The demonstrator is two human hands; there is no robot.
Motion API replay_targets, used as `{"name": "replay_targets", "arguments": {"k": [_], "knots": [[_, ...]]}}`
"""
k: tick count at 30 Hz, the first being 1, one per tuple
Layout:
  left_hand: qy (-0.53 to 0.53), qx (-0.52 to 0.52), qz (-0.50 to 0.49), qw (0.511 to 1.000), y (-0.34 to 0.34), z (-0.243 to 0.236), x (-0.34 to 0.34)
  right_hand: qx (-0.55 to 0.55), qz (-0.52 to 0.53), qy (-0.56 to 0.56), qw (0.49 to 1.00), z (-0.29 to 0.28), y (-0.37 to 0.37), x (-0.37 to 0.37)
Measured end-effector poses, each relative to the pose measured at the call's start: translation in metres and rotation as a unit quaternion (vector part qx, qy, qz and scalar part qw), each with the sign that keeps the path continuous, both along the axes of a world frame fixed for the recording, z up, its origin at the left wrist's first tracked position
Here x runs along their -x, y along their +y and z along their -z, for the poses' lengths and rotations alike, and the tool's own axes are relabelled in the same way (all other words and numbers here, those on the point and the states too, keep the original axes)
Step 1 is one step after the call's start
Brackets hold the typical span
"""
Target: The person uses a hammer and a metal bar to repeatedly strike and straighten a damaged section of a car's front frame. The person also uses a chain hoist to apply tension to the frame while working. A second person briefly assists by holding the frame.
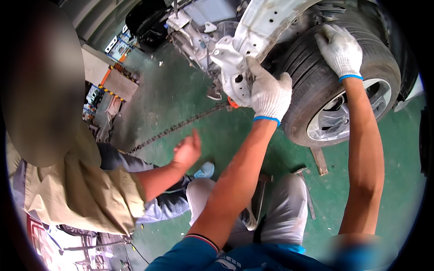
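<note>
Green floor below, spread right hand pressure evenly, fingers unclamped, over the two-o'clock tyre; whether the left hand clamps the twelve-o'clock bracket cannot be determined.

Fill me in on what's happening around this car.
The person's gloved left hand is at the end of the bare metal frame, seemingly touching it, while the gloved right hand rests on top of the tyre. From an orange piece low on that frame, a chain stretches off to the left. Beside it, a co-worker's bare hand is held out, with nothing visible in it.
</note>
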State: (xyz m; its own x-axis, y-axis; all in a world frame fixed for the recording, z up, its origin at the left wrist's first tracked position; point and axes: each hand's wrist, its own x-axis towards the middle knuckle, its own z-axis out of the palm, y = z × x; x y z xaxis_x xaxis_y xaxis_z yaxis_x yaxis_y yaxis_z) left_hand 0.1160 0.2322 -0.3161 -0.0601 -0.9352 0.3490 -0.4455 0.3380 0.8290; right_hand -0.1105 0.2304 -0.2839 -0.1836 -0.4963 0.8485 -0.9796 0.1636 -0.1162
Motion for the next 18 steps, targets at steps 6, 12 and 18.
{"name": "replay_targets", "arguments": {"k": [6, 12, 18], "knots": [[-0.278, 0.22, 0.261, 0.898, 0.095, 0.069, -0.07, -0.035, -0.001, -0.026, 0.999, 0.001, 0.0, -0.001], [-0.622, -0.074, 0.39, 0.675, 0.127, 0.152, -0.151, -0.057, -0.004, -0.001, 0.998, -0.001, -0.002, -0.006], [-0.535, -0.035, 0.379, 0.754, 0.138, 0.148, -0.142, -0.164, 0.045, 0.053, 0.984, -0.003, -0.005, -0.016]]}}
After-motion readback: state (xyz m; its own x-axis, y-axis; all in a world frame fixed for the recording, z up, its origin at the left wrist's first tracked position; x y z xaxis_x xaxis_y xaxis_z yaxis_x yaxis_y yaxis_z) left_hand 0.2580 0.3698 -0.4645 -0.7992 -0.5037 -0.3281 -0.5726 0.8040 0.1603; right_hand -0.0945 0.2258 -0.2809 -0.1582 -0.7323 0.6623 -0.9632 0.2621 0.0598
